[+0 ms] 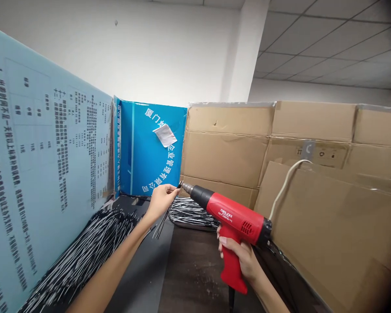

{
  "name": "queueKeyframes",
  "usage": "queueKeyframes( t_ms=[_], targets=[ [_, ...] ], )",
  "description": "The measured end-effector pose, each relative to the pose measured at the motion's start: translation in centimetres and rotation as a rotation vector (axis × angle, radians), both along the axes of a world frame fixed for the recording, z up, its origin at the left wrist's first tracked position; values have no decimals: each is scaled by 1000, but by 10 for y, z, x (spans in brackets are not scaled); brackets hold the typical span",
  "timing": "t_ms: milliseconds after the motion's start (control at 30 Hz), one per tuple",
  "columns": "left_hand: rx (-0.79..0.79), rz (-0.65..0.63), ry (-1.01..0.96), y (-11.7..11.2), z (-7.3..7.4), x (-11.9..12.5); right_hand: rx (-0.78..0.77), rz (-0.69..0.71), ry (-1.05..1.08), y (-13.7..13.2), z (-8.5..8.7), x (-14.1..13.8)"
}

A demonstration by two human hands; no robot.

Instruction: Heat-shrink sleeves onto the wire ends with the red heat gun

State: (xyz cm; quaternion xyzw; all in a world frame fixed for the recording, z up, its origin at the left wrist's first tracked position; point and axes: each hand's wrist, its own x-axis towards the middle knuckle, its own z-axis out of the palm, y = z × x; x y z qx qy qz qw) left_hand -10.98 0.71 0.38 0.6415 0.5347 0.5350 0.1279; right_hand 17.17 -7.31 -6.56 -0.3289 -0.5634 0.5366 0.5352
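Observation:
In my right hand (239, 254) is a red heat gun (236, 219), its fingers wrapped round the handle. The metal nozzle points left, close to the black tip of some thin wires (163, 221). My left hand (163, 198) pinches these black and white wires near their upper end, and their tails hang down toward the table. Just how many wires it holds I cannot tell. Behind the nozzle lies a bundle of black and white wires (193, 211). A larger pile of similar wires (91, 243) stretches along the left, beside my left forearm.
A light blue printed board (45, 152) stands at the left, with a blue panel (140, 148) behind. Cardboard walls (228, 148) close off the back and right. A white cable (285, 182) hangs over the right cardboard. Below is a dark tabletop (192, 265).

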Motion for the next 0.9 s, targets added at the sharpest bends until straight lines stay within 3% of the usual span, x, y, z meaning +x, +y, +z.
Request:
queueKeyframes(
  t_ms=[900],
  targets=[
    [-19, 3, 43, 5, -9, 2, 43, -5, -42, -1, -1, 1]
  ],
)
